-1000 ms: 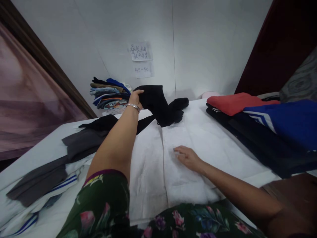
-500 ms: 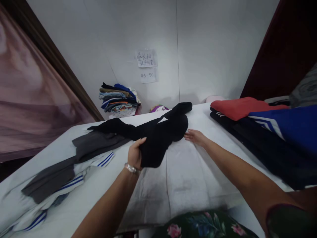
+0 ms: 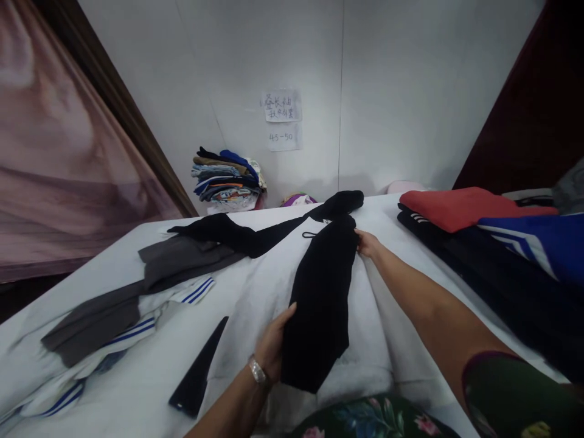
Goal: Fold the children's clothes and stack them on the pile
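Note:
A garment with a pale grey-white body [image 3: 255, 304] lies spread on the white-covered table in front of me. Its black sleeve [image 3: 319, 292] is folded over the body towards me. My left hand [image 3: 276, 340] grips the left edge of this sleeve near its lower end. At the sleeve's upper right edge, my right hand [image 3: 366, 243] pinches the cloth, its fingertips partly hidden. Another black part [image 3: 214, 232] stretches out to the left, and a bunched black piece [image 3: 341, 204] lies at the far end. A small dark cord loop [image 3: 309, 235] shows beside the sleeve.
Dark grey clothing [image 3: 182, 261] and white cloth with blue stripes [image 3: 198, 291] lie at left. A dark flat piece [image 3: 198, 371] sits beside the body. Folded clothes [image 3: 228, 176] are stacked by the wall. At right are red [image 3: 474, 207], blue [image 3: 547, 240] and dark garments.
The black sleeve has been drawn towards me and laid over the pale body. My left hand has moved down and right; my right hand has closed on the sleeve's upper edge.

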The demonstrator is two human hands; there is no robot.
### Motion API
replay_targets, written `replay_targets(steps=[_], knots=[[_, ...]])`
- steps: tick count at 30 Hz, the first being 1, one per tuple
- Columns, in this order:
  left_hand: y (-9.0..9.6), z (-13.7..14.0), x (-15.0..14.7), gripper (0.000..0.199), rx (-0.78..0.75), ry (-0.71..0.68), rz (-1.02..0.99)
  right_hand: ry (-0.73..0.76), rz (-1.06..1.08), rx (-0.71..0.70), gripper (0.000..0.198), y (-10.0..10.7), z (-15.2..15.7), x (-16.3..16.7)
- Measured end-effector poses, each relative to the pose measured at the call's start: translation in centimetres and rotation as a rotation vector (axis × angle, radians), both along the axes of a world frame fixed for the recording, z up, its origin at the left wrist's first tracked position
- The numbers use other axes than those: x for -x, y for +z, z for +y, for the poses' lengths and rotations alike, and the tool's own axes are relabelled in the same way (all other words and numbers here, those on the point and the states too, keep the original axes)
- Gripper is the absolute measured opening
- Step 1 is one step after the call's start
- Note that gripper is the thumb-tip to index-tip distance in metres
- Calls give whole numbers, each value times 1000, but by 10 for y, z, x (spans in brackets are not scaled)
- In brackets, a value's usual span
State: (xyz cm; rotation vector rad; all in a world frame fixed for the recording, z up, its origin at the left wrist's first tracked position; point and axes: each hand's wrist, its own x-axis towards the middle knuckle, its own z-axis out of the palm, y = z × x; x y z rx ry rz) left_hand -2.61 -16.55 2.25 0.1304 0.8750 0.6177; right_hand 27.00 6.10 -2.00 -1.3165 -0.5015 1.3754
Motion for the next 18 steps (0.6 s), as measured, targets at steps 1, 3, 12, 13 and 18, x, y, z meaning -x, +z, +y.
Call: replay_targets(steps=[1,3,12,13,18], knots=[[-10,-1,-3,39,33,-26,22,5,-14,25,28,-1,2,-1],[-24,-3,-9,39,83,-66,39,8,-37,60,30,-2,6,-2],[-6,2,-18,29,22,-112,-119,-12,-138,-44,25,12,35,-4],[-8,1,-22,25,-13,-119,-94,-19,-160,-51,28,12,39,-5],[-35,-7,-42,7,-227,-149,116,-60,-326,-10,23,3,50,-9]])
